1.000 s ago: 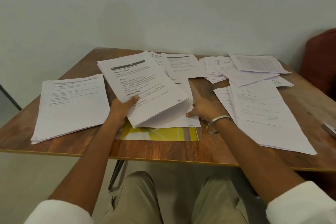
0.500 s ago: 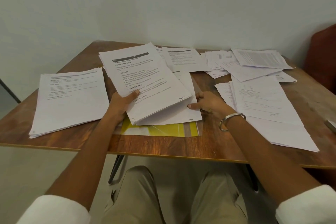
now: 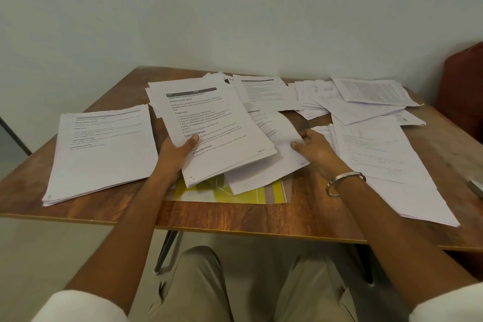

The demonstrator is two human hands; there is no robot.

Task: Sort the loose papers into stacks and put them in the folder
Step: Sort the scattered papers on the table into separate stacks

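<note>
We're gripping a thick sheaf of printed white pages (image 3: 209, 131) in the left hand (image 3: 173, 157), thumb on top, its near edge tilted up over the yellow card folder (image 3: 271, 195) lying on the brown wooden table (image 3: 300, 219). The right hand (image 3: 315, 148) is pinching a loose white sheet (image 3: 277, 157) just beside it. Sorted white paper stacks are sitting left (image 3: 102, 149) and right (image 3: 386, 159), with loose papers (image 3: 339, 102) at the back.

Subject: person, viewed from a head-worn camera. Both forearms are bare from wrist to near the elbow. White sleeves (image 3: 55, 306) are visible at the lower corners of the view, one on each arm, pushed or rolled up; the fabric is plain, with no visible markings. A plain metal bangle (image 3: 342, 182), silver in tone, encircles the right wrist; its band is narrow and smooth. No ring is discernible on the left hand (image 3: 173, 155) or right hand (image 3: 315, 148). Trousers (image 3: 198, 287) are khaki-beige, with visible seams along the thighs.
</note>
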